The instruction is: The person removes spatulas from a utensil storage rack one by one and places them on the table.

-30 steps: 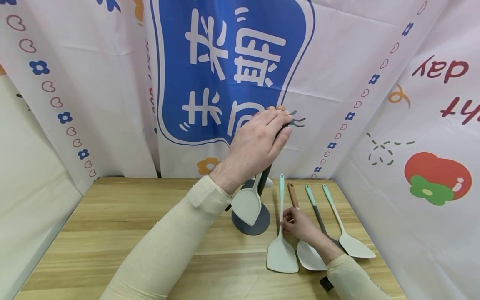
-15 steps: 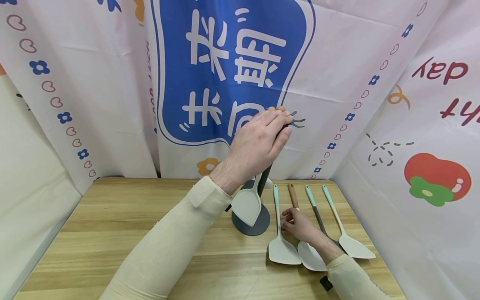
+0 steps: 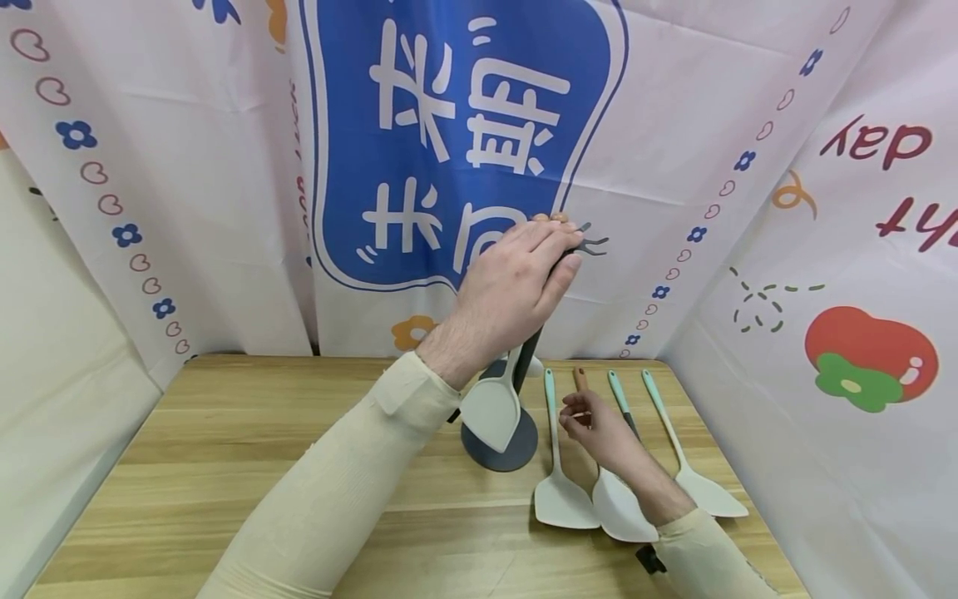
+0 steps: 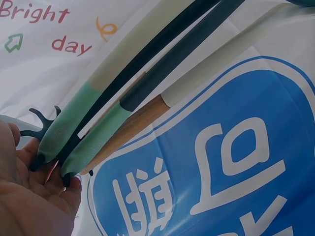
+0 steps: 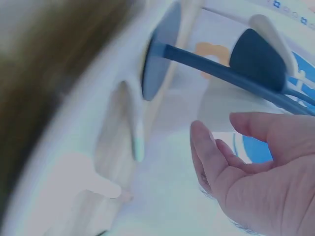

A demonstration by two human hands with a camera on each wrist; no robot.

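Note:
My left hand (image 3: 516, 283) grips the top of a dark utensil stand (image 3: 530, 353), just under its branching hooks (image 4: 44, 123). A white turner (image 3: 490, 412) hangs over the round base. Mint handles (image 4: 96, 137) and a wooden handle (image 4: 130, 128) hang beside the left fingers in the left wrist view. My right hand (image 3: 599, 428) hovers over the table with fingers loosely bent, thumb apart and nothing between them. Beneath and beside it lie a white spatula with a mint handle (image 3: 565, 503) and a white-headed spatula with a brown handle (image 3: 621, 512).
Farther right lie a spatula with a mint grip and dark shaft (image 3: 621, 391), partly hidden by the right arm, and another white spatula (image 3: 711, 495). The wooden table (image 3: 299, 399) ends at a printed cloth (image 3: 644, 191) behind and at the right.
The leftmost mint-handled spatula has come down from my right fingers to lie on the table. My right hand has let go and shifted slightly up and away. The left hand stays put.

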